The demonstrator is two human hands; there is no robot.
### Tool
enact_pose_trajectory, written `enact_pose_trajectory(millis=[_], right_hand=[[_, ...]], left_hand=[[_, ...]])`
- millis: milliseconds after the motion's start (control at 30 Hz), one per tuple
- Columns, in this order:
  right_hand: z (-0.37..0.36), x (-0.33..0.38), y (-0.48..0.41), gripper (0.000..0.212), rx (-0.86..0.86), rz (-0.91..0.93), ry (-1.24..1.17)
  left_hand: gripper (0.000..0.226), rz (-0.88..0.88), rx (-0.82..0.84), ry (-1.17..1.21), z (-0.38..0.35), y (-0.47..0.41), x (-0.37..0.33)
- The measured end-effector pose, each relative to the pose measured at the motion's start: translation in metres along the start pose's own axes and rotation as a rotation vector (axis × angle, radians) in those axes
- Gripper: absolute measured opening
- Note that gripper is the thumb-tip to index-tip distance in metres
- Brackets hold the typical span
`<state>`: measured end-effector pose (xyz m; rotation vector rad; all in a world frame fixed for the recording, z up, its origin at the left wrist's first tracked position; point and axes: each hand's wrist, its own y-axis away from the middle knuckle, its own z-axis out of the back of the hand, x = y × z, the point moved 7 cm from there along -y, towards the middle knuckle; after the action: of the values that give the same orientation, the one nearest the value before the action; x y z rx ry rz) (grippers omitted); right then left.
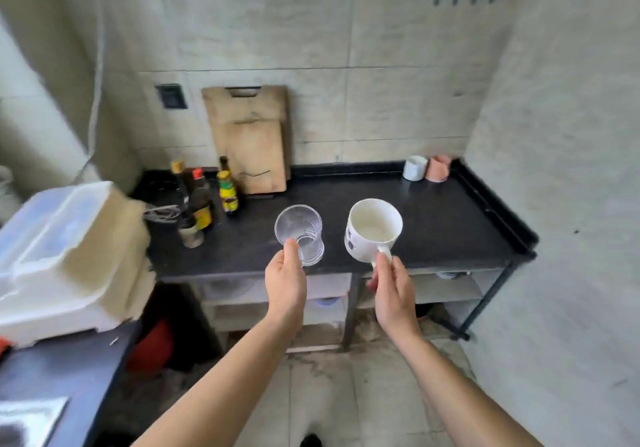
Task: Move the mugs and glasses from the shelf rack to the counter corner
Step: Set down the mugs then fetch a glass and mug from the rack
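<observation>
Two vessels are being carried above the near edge of the dark counter (433,224), one in each hand. A clear glass (299,235) is being gripped low on its wall by the left hand (285,283), the thumb being pressed against the near side and the other fingers being curled round the far side, where they are mostly hidden. A white mug (372,230) is being pinched by its handle in the right hand (393,290), with the handle turned back toward the person. Both vessels are being held tipped, their mouths being shown up and toward the camera, so their long axes are leaning away from upright.

The coming move is being governed by one relation: the counter corner (460,176) lies ahead and to the right of both hands, at the far back of the counter where the two walls meet. A white cup (414,168) and a pink cup (438,168) are being kept there side by side; whether they are touching cannot be told. The right hand is judged the nearer to that corner, so the mug is likely being brought in first, while the glass is facing a longer diagonal reach past it. Bottles (207,197) and cutting boards (252,138) are being left well apart at the back left.
</observation>
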<state>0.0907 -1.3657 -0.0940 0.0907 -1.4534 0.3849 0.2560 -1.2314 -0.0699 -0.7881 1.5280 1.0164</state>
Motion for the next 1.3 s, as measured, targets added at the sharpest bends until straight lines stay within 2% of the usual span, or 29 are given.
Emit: enact_pose_trajectory(millis=[300, 533, 667, 833, 1000, 1300], right_hand=[[0.065, -0.010, -0.164, 0.048, -0.257, -0.065, 0.133], [0.109, -0.065, -0.257, 0.046, -0.383, -0.164, 0.093], [0.125, -0.113, -0.324, 0.044, -0.356, -0.240, 0.083], [0.150, -0.174, -0.433, 0.043, -0.261, -0.327, 0.068], [0.179, -0.230, -0.523, 0.038, -0.187, -0.452, 0.082], [0.198, -0.329, -0.623, 0.040, -0.157, -0.619, 0.151]], left_hand=[[0.037, 0.058, 0.308, -0.107, -0.194, -0.118, -0.026], [0.035, 0.084, 0.429, -0.187, -0.317, -0.168, -0.006], [0.035, 0.122, 0.408, -0.253, -0.381, -0.203, 0.022], [0.037, 0.174, 0.305, -0.346, -0.474, -0.259, 0.049], [0.033, 0.298, 0.196, -0.404, -0.541, -0.308, 0.078], [0.041, 0.451, 0.059, -0.488, -0.594, -0.379, 0.145]])
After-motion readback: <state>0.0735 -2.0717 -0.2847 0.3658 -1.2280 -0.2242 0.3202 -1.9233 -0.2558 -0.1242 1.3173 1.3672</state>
